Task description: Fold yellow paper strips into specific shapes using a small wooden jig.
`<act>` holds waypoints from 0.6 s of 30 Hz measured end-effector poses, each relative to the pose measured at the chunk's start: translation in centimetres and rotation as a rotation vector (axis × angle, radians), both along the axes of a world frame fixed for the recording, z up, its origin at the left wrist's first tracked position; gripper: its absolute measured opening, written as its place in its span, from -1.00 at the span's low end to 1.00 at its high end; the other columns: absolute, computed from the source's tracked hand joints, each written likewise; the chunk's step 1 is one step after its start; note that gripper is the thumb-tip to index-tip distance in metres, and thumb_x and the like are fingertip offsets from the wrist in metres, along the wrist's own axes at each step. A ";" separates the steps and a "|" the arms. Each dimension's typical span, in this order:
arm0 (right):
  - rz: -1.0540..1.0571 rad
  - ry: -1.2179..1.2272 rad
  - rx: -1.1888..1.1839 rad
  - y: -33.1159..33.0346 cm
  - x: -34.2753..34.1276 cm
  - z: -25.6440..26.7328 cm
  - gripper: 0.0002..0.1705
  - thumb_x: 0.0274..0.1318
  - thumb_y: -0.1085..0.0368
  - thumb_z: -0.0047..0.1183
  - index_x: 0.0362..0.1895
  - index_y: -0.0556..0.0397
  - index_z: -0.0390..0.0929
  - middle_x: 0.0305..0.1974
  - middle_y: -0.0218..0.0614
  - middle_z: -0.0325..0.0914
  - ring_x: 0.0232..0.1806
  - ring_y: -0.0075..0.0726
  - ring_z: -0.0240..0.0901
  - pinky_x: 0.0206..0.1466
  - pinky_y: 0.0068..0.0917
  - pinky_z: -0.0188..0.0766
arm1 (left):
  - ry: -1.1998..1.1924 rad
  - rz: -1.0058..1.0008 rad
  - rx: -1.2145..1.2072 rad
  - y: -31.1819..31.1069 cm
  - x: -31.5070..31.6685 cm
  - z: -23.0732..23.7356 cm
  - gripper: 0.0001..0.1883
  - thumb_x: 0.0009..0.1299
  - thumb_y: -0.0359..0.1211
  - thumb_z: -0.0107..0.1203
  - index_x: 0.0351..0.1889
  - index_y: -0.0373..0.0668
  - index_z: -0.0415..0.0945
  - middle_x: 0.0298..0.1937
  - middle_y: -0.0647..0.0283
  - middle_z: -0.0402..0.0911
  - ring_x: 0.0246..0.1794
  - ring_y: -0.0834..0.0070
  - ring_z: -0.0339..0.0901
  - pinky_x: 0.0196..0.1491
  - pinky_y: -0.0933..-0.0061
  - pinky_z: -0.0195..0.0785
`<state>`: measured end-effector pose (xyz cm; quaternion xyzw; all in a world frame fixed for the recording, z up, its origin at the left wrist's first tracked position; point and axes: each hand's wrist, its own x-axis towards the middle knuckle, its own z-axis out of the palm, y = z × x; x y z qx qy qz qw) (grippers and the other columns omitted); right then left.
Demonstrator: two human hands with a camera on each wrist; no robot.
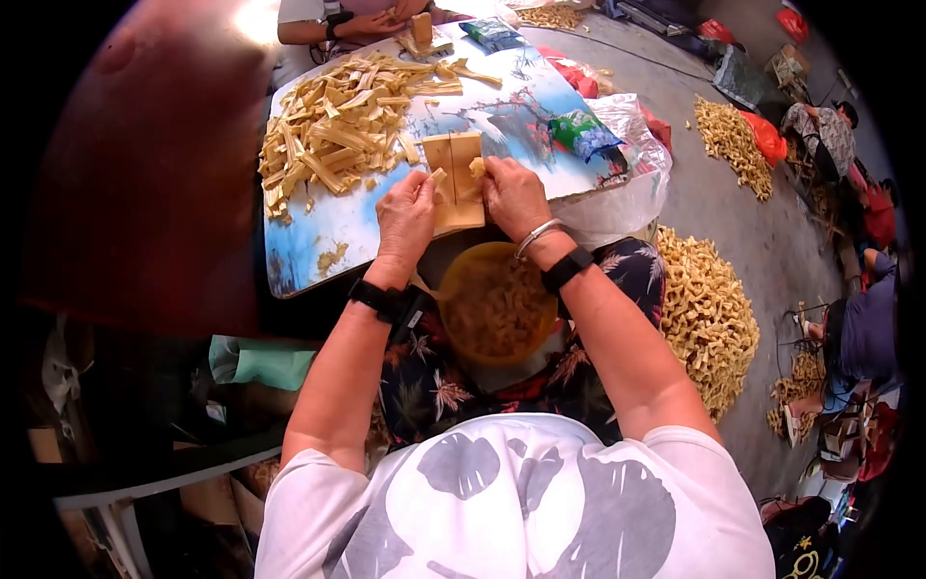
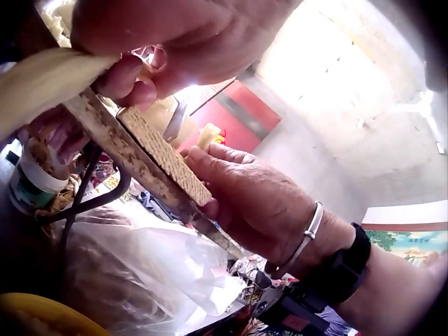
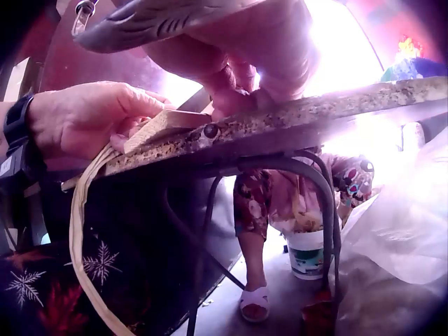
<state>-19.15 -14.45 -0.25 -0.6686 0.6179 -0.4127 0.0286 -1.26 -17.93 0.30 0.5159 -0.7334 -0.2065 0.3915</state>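
At the table's near edge my left hand pinches a long, pale yellow, flexible strip, which hangs below the tabletop in the right wrist view. My right hand pinches a short pale yellow piece between thumb and fingers. Between both hands lies a small wooden board with a dark line down its middle; its edge shows close to the right fingertips in the left wrist view. Below the hands, a yellow basin with many small pieces in it sits between the legs.
Loose yellow strips are heaped on the printed table. A green packet lies at right, above a clear plastic bag. Knotted pieces are piled on the floor. Another person's hands work across the table.
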 end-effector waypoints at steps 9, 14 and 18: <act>0.126 -0.421 0.118 6.0 -0.9 1.1 -0.86 0.20 0.33 0.09 -0.33 0.17 0.52 -0.47 -0.11 0.59 -0.48 -0.17 0.60 -0.40 -0.34 0.46 | 0.393 -0.070 0.260 5.1 1.7 1.0 -0.80 0.51 -0.32 0.01 -0.27 -0.21 0.58 -0.54 0.41 0.49 -0.53 0.71 0.33 -0.44 0.59 0.22; 0.087 -0.424 0.380 12.2 -3.9 -2.1 -0.76 0.26 0.22 0.13 -0.14 0.14 0.59 -0.50 -0.28 0.61 -0.50 -0.57 0.56 -0.41 -0.54 0.45 | 0.654 -0.170 0.529 12.0 2.3 1.4 -0.79 0.54 -0.32 -0.02 -0.11 -0.21 0.59 -0.45 0.46 0.50 -0.51 0.76 0.29 -0.44 0.67 0.17; 0.134 -0.133 0.491 14.4 -2.0 -2.3 -0.38 0.23 -0.04 0.11 0.19 0.17 0.43 -0.19 -0.10 0.64 -0.15 -0.05 0.58 -0.07 -0.27 0.48 | 0.697 -0.260 0.671 15.7 0.5 -1.6 -0.82 0.52 -0.38 0.01 -0.04 -0.23 0.57 -0.29 0.37 0.61 -0.34 0.74 0.45 -0.27 0.71 0.31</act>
